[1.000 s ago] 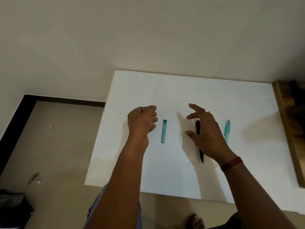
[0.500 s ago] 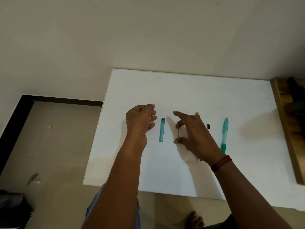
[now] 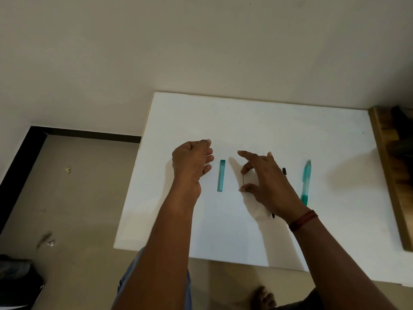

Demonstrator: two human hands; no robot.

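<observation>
On the white table [image 3: 257,121] lie a teal lead case [image 3: 221,175], a thin pencil lead [image 3: 243,180], a black pen [image 3: 284,171] and a teal mechanical pencil [image 3: 305,180]. My right hand [image 3: 266,182] hovers over the black pen and hides most of it. Its thumb and a bent finger touch the two ends of the thin lead. My left hand [image 3: 192,164] hangs left of the lead case with loosely curled fingers, holding nothing.
A wooden surface [image 3: 388,166] with dark objects borders the table on the right. A wall stands behind the table. The tiled floor on the left has small scraps [image 3: 67,170] and a dark bag [image 3: 15,280]. A bare foot [image 3: 263,297] shows below the table edge.
My right hand has moved left off the black pen toward the thin lead, and its thumb and finger have closed in on the lead's ends. The left hand stayed put.
</observation>
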